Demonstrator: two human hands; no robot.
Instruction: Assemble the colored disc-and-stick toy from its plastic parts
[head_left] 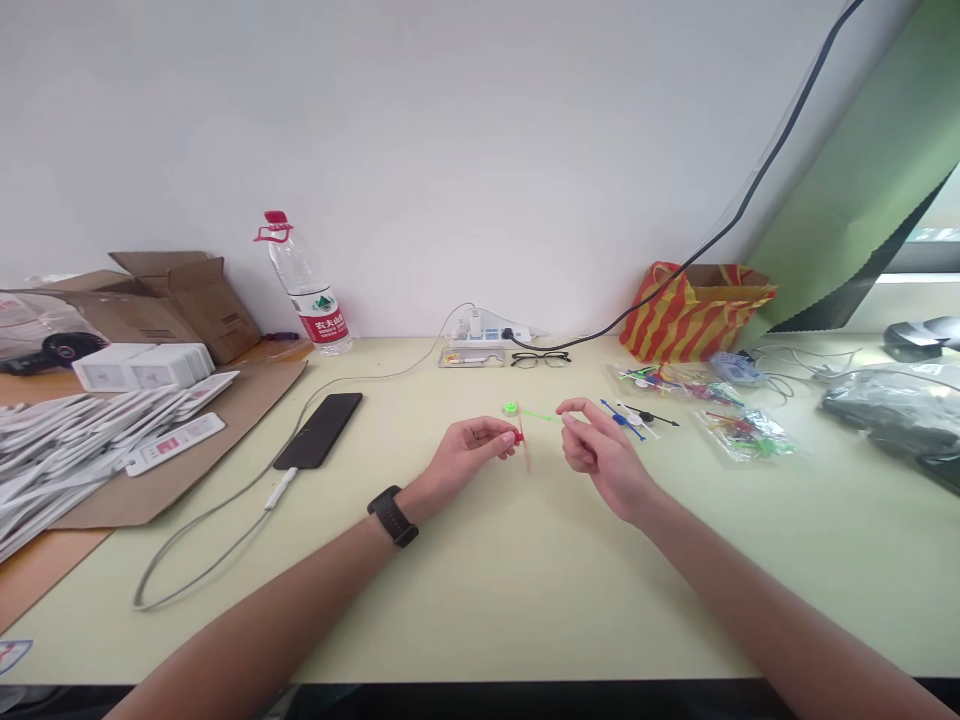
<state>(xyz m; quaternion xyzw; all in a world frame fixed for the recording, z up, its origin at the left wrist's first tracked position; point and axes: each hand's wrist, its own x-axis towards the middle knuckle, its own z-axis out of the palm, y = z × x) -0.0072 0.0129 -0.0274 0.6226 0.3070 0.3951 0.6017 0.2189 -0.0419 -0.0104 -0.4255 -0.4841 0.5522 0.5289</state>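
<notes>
My left hand (476,452), with a black watch on its wrist, pinches a small red plastic piece (518,437). A thin, reddish, blurred blade (526,455) stands out across that piece. Just beyond the fingertips is a bright green round piece (511,408); whether it joins the red one I cannot tell. A thin green strip (541,416) runs from near there to the fingertips of my right hand (604,455), which is closed on its end. Right of that hand lie blue (622,420), white and black arrow-shaped plastic parts.
Plastic bags of coloured parts (746,435) and a striped bag (690,310) are on the right. Glasses (555,355) and a power strip (491,328) lie near the wall. On the left are a phone (319,430) with its cable, a water bottle (322,320), cardboard and white tags.
</notes>
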